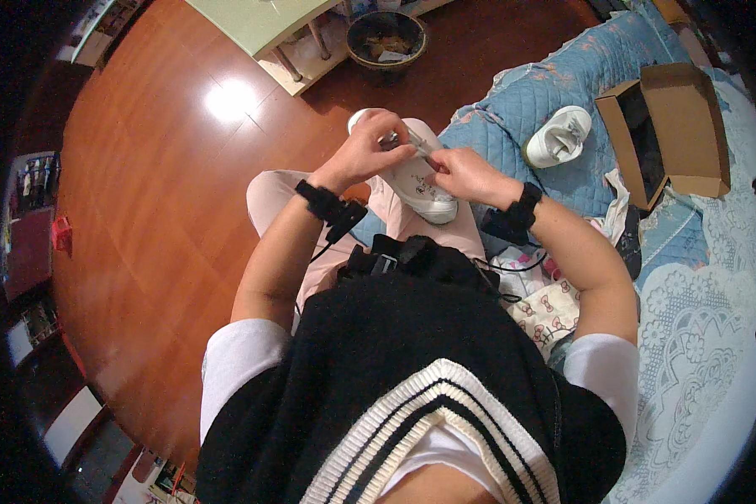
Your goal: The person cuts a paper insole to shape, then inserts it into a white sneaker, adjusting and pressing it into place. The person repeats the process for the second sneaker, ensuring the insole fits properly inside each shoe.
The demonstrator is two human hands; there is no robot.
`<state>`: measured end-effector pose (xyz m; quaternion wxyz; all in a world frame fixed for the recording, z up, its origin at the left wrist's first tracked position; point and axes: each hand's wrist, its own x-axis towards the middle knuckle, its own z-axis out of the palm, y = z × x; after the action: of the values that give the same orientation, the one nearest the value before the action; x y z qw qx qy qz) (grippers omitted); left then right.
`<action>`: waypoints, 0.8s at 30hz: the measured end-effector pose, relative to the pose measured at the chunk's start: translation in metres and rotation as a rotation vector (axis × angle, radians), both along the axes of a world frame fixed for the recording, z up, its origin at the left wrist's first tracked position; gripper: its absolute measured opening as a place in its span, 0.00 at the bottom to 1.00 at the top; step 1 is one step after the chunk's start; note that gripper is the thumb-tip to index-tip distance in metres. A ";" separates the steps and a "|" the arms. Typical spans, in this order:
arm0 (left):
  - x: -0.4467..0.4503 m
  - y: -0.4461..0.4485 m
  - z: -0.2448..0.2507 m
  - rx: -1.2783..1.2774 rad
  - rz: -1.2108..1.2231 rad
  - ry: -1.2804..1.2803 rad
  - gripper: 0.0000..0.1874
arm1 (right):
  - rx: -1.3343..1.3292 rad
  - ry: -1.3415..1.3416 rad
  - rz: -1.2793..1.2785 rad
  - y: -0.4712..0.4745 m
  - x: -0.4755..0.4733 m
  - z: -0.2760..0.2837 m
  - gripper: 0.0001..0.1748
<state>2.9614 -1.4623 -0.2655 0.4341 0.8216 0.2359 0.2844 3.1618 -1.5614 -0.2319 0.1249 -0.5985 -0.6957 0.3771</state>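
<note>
A white sneaker (438, 205) lies across my lap on pink trousers (277, 198), its sole edge towards my waist. My left hand (378, 142) is bent over the far part of the shoe, fingers curled at the laces. My right hand (463, 173) pinches something small and thin near the lacing, from the right side; it looks like a lace, but the detail is too small to be sure. Both wrists wear black straps with cables. The matching white sneaker (557, 137) rests on the blue quilt to the right.
An open cardboard box (687, 129) stands on the blue quilted cover (491, 129). Clothes and a bow-print cloth (545, 312) lie by my right elbow. Ahead are a round bin (387, 41) and a pale green table (258, 22); wooden flooring (151, 220) spreads left.
</note>
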 end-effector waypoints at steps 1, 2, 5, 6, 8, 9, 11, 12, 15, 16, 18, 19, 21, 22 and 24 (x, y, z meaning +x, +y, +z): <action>-0.007 -0.001 -0.002 0.097 0.053 -0.027 0.16 | -0.029 0.030 -0.023 -0.001 0.000 -0.002 0.12; -0.015 -0.004 -0.005 -0.066 0.119 0.011 0.26 | -0.062 0.062 -0.045 -0.002 0.001 -0.003 0.11; -0.030 -0.013 -0.014 -0.220 0.438 0.159 0.30 | -0.067 0.092 -0.037 -0.004 0.002 0.000 0.12; -0.033 -0.014 -0.016 -0.273 0.525 0.319 0.35 | -0.059 0.076 -0.011 -0.004 0.004 0.003 0.12; -0.036 -0.018 -0.016 -0.884 0.448 0.128 0.36 | -0.023 -0.037 0.044 -0.005 0.003 0.009 0.12; -0.037 -0.021 -0.014 -1.234 0.402 0.053 0.36 | 0.006 -0.135 0.070 -0.005 0.001 0.012 0.11; -0.035 -0.024 -0.009 -1.284 0.265 -0.086 0.34 | 0.123 -0.316 0.147 -0.007 -0.002 0.015 0.11; -0.032 -0.024 -0.007 -1.262 0.301 -0.105 0.33 | 0.214 -0.400 0.196 -0.008 -0.002 0.015 0.10; -0.023 -0.025 -0.005 -1.226 0.337 -0.106 0.28 | 0.318 -0.490 0.215 -0.011 -0.002 0.013 0.08; -0.020 -0.024 -0.007 -1.214 0.308 -0.120 0.28 | 0.312 -0.502 0.201 -0.011 -0.001 0.011 0.08; -0.018 -0.022 -0.011 -1.196 0.266 -0.145 0.27 | 0.383 -0.447 0.156 -0.013 0.000 0.007 0.08; -0.017 -0.021 -0.014 -1.192 0.250 -0.155 0.27 | 0.408 -0.430 0.131 -0.014 0.001 0.006 0.09; -0.017 -0.021 -0.019 -1.160 0.188 -0.182 0.27 | 0.346 -0.383 0.074 -0.015 0.001 0.004 0.10; -0.017 -0.022 -0.020 -1.129 0.142 -0.201 0.28 | 0.313 -0.362 0.044 -0.016 0.001 0.004 0.10; -0.018 -0.025 -0.020 -1.092 0.084 -0.207 0.32 | 0.226 -0.236 0.027 -0.019 0.005 0.006 0.12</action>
<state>2.9434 -1.4872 -0.2855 0.8060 0.4349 0.3377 0.2170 3.1669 -1.5801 -0.2257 0.1039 -0.6114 -0.7514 0.2254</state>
